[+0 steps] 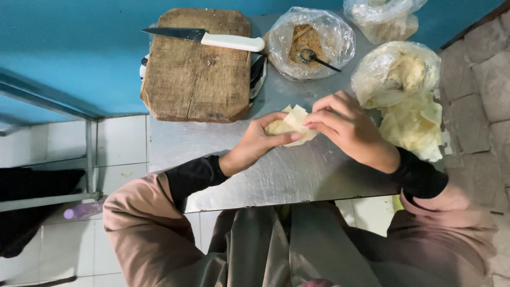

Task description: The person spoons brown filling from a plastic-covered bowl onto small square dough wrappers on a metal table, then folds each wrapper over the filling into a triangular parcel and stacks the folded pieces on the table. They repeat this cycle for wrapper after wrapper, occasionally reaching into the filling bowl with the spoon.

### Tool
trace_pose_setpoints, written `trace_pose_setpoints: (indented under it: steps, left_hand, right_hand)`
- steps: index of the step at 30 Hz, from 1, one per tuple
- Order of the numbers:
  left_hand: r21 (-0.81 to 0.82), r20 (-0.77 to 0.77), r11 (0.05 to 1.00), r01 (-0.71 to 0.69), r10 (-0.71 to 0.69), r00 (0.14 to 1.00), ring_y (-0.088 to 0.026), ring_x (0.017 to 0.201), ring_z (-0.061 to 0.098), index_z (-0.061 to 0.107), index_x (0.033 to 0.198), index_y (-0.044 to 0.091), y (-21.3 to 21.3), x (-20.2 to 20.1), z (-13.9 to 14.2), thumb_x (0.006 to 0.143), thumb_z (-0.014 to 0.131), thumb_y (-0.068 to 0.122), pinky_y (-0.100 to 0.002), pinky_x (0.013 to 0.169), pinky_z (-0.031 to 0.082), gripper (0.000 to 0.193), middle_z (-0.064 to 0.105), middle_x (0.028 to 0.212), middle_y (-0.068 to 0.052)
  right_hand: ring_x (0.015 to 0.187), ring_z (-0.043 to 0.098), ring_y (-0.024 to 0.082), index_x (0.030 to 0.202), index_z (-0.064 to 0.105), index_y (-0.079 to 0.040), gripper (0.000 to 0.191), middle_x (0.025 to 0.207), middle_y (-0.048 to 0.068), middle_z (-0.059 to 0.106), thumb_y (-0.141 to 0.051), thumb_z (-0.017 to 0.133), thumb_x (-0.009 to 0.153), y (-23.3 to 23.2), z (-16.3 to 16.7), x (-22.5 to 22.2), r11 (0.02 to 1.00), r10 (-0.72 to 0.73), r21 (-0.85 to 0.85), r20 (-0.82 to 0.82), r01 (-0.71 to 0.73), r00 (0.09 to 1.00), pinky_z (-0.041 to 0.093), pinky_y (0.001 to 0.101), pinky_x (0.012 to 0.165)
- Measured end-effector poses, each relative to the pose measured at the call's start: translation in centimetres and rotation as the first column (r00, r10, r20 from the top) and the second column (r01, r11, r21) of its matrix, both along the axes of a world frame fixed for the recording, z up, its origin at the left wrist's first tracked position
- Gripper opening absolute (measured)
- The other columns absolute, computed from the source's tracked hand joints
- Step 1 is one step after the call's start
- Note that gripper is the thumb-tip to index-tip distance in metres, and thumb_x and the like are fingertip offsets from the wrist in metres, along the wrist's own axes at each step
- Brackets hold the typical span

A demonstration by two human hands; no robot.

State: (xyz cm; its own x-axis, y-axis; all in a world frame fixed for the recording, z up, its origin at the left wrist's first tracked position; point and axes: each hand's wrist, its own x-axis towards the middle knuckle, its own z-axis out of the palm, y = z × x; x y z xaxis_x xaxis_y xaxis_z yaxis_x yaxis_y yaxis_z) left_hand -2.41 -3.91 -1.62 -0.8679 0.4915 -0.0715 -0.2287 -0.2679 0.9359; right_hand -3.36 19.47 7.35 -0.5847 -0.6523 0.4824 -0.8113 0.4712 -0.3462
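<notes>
Two hands fold one wrapper over the steel worktop (297, 175).
Left hand (254, 144) cups and right hand (345, 125) pinches the pale square dough wrapper (293, 120), half-folded; the stack of pale wrappers (411, 125) waits unfilled.

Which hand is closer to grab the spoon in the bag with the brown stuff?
The right hand, probably. It sits just below the spoon in the bag of brown filling. The left hand lies farther away and cradles the folded wrapper from underneath.
</notes>
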Motion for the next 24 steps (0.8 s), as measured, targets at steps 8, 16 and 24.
trace_pose_setpoints:
  steps: [8,16,24]
  left_hand:
    - [-0.066,-0.137,0.997,-0.035,0.026,0.990,-0.008,0.107,0.061,0.058,0.136,0.003,-0.1,0.4,-0.3,0.082,0.089,0.021,-0.026,0.092,0.054,0.065,0.065,0.118,-0.003]
    - [-0.144,-0.307,0.974,-0.174,0.123,0.944,-0.011,0.118,0.059,0.060,0.136,0.004,0.3,-0.1,-1.7,0.083,0.087,0.007,-0.028,0.100,0.054,0.060,0.062,0.129,-0.004]
    - [-0.123,-0.351,0.981,-0.147,0.096,0.931,-0.011,0.122,0.057,0.055,0.144,0.003,1.1,1.2,-2.4,0.087,0.082,0.000,-0.029,0.104,0.053,0.063,0.059,0.135,-0.005]
  right_hand:
    - [0.089,0.065,0.028,0.113,0.065,-0.005,0.020,0.098,0.008,0.066,-0.001,0.074,0.095,-0.6,-1.9,1.1,1.000,-0.015,0.024,0.034,0.015,0.999,0.050,0.0395,0.079]
    - [0.093,0.067,0.031,0.117,0.068,-0.004,0.021,0.109,0.013,0.069,0.003,0.067,0.097,-0.8,-3.9,-0.4,0.994,0.055,-0.101,0.128,-0.042,0.990,0.053,0.0371,0.078]
    - [0.092,0.066,0.024,0.110,0.072,-0.005,0.016,0.105,0.008,0.070,-0.006,0.073,0.094,1.0,-3.6,0.1,0.988,0.135,-0.109,0.263,-0.109,0.955,0.053,0.0339,0.082]
